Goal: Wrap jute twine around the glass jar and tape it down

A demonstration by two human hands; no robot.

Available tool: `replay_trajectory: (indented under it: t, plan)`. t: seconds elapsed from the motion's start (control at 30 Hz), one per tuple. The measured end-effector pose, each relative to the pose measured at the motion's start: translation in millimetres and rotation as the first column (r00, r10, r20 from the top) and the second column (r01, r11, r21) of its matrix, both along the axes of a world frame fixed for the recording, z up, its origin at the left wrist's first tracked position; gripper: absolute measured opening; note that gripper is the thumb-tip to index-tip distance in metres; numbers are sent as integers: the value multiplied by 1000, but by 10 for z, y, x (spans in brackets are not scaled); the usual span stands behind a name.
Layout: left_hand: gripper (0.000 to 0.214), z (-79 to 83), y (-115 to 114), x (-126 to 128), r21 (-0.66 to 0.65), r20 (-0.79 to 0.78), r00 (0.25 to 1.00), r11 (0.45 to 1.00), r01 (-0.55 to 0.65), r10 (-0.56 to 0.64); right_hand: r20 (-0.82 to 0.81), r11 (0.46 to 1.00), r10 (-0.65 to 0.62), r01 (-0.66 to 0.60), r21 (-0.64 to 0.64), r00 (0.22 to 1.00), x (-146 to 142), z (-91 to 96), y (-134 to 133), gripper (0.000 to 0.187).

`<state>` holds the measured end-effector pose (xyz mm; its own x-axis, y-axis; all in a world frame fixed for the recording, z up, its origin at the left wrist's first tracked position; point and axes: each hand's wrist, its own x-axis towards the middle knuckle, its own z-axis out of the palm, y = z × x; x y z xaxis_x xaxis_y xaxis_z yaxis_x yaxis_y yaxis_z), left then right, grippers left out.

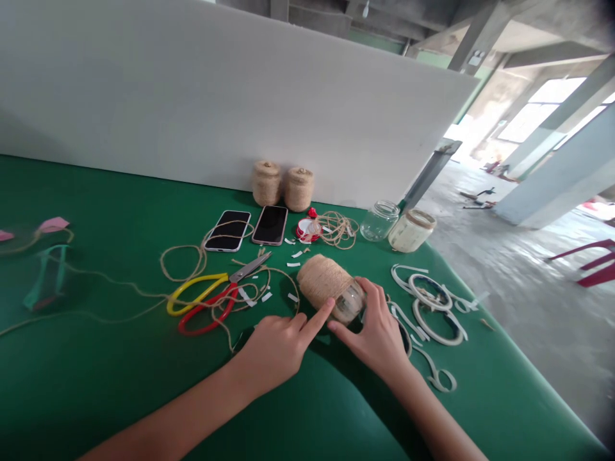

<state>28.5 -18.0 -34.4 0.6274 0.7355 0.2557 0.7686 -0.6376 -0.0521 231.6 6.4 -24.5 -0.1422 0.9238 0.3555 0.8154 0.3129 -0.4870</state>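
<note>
A glass jar [331, 289] lies on its side on the green table [96, 384], most of it wrapped in jute twine. My left hand [278, 346] has its fingers curled and its index finger stretched out, pressing the twine near the bare glass end. My right hand [377, 326] cups the bare glass end of the jar with its fingers wrapped around it. Loose twine trails from the jar toward the scissors.
Scissors [211, 298] with yellow and red handles lie left of the jar. Two phones [228, 230] [270, 225], two twine spools [266, 182] [298, 189], a red tape roll [307, 228], an empty jar [379, 220], a wrapped jar [411, 230] and white rings [435, 307] lie around. A white board stands behind.
</note>
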Motion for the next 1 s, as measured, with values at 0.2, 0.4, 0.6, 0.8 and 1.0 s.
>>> replay_trajectory:
  t: [0.2,0.4,0.6,0.8,1.0]
  plan:
    - [73,17,-4,6,16,-12,1000,1000,-1,2,-1,986,100,-99,133,995,-6,-3,-2,66]
    - [73,26,-4,12,38,6,1000,999,6,-6,-127,993,57,-43,105,990,-15,0,1,56]
    - [70,42,1,11,33,48,998,999,28,-30,-262,997,-25,6,-75,965,-13,-87,23,49]
    - [71,34,2,4,37,49,998,999,25,-27,49,998,-64,65,-12,997,3,7,-29,48]
    - [70,39,-7,10,57,47,999,998,17,-20,203,968,-7,-45,249,979,-23,53,-80,69]
